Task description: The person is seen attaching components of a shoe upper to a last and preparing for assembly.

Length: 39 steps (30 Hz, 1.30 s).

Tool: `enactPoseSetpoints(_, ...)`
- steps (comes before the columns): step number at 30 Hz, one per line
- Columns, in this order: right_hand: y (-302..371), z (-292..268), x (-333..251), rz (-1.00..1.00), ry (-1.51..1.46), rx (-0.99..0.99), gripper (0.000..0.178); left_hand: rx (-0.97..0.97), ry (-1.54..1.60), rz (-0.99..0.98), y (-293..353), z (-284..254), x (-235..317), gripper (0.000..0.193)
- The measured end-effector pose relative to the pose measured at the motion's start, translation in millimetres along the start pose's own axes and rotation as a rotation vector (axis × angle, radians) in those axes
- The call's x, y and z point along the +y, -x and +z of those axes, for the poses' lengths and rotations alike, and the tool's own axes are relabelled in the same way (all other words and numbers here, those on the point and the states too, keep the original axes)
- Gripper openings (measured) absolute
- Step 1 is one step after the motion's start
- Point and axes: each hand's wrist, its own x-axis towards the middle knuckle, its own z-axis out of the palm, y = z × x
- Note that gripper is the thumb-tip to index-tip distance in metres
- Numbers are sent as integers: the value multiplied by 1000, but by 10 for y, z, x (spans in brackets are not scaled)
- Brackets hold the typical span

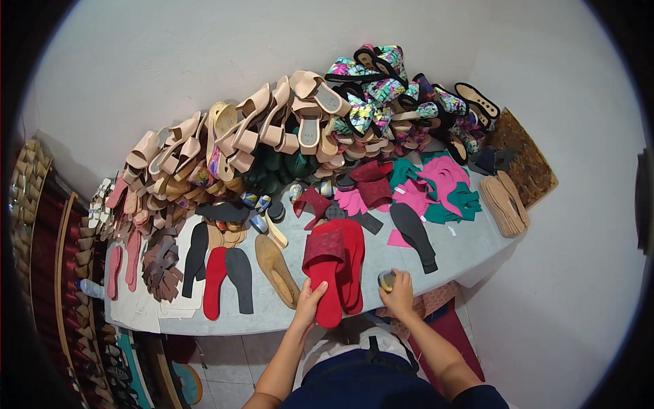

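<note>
My left hand (312, 302) is closed round the heel end of a red slide sandal (329, 310) with a dark red patterned strap (323, 247). That sandal is raised at the front of the table and partly overlaps a flat red sole (353, 262) behind it. Off to the right, at the table's front edge, my right hand (399, 293) grips a small shiny block heel (386, 280), partly hidden by the fingers. Just left of the sandal lies a wooden shoe last (274, 269).
The grey table (470, 249) carries piled beige heeled sandals (255, 112) and floral sandals (371, 88) along the wall. Pink and green cut pieces (443, 180), black soles (414, 232), a red sole (214, 283) and stacked tan soles (504, 203) surround me. Shelves (65, 259) stand left.
</note>
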Motion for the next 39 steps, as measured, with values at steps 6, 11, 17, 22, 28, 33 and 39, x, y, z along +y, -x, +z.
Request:
enactPoseSetpoints(6, 139, -17, -106, 220, 16, 140, 62, 11, -2, -35, 102, 193, -36, 42)
enactPoseSetpoints(11, 16, -97, -5, 275, 39, 55, 63, 18, -15, 12, 108, 381, -125, 40)
enactPoseSetpoints(17, -174, -240, 357, -38, -74, -138, 60, 87, 24, 38, -75, 607, -291, 36)
enactPoseSetpoints(22, -406, -436, 731, -550, 107, -401, 70, 109, 9, 17, -205, 845, -418, 34)
enactPoseSetpoints(28, -413, -576, 468, -214, -56, -387, 72, 160, 31, 24, -289, 1051, -570, 34)
enactPoseSetpoints(33, -596, -510, 677, -441, -190, -646, 75, 233, 27, 68, -353, 1170, -607, 34)
enactPoseSetpoints(39, -813, -450, 870, -402, -621, -916, 77, 235, 16, 69, -451, 1225, -699, 37)
